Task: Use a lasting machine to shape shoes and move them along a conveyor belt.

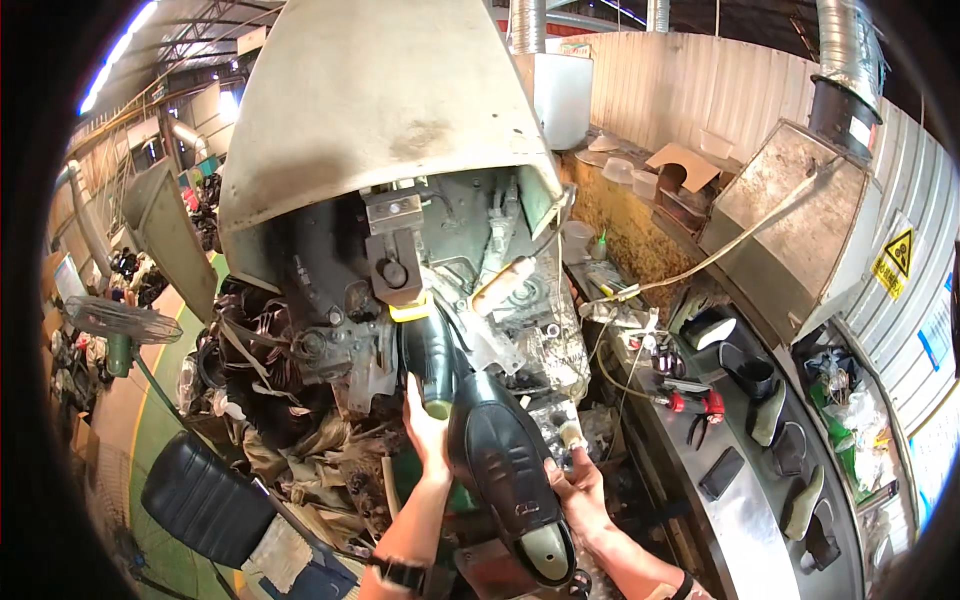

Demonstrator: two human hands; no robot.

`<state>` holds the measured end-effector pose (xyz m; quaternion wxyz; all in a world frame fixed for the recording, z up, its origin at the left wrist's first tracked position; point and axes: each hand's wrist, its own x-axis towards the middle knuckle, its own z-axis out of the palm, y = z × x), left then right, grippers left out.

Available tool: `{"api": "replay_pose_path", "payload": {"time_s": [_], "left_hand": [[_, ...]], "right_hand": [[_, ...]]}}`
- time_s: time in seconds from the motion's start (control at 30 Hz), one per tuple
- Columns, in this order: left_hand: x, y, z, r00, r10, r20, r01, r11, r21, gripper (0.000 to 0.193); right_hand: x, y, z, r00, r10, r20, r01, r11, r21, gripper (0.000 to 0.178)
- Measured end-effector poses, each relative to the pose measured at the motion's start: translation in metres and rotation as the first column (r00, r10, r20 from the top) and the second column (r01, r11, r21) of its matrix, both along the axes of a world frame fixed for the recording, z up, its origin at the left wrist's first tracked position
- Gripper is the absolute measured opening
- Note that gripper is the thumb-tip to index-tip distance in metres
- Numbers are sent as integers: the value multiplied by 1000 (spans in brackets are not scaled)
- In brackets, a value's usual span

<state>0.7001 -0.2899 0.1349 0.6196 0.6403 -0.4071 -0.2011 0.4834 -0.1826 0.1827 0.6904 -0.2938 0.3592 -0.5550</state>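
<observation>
Both hands are at the machine (395, 262): the left hand (428, 440) is raised with its fingers by the near end of the far black shoe (428, 355), just under a yellow pad (410, 308), though whether it grips cannot be told, while the right hand (582, 495) has its thumb by the side of the near black shoe (500, 450), its fingers partly bent and their hold unclear. That near shoe lies between the hands, slanting down toward the body, a pale green end (545, 548) closest to the person. Good handling here probably means steadying the near shoe from both flanks, sparing its smooth upper any scuffs, and checking that the far shoe sits square to the pad before any pressure. Fingertips belong on the sides, well clear of the pad beyond the left hand. Rightward of the right hand, the counter (745, 545) carries a red tool (700, 402), so elbow swing deserves some care
</observation>
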Motion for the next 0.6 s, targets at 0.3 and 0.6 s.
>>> {"api": "replay_pose_path", "payload": {"time_s": [0.3,0.6], "left_hand": [[54,107,-9,681,-384,-624,397,909,-127,58],[41,46,18,363,-71,-929,184,983,-3,23]], "right_hand": [[62,-59,-9,1000,2,-19,0,997,71,47],[109,-118,-45,851,-60,-522,90,995,32,78]]}}
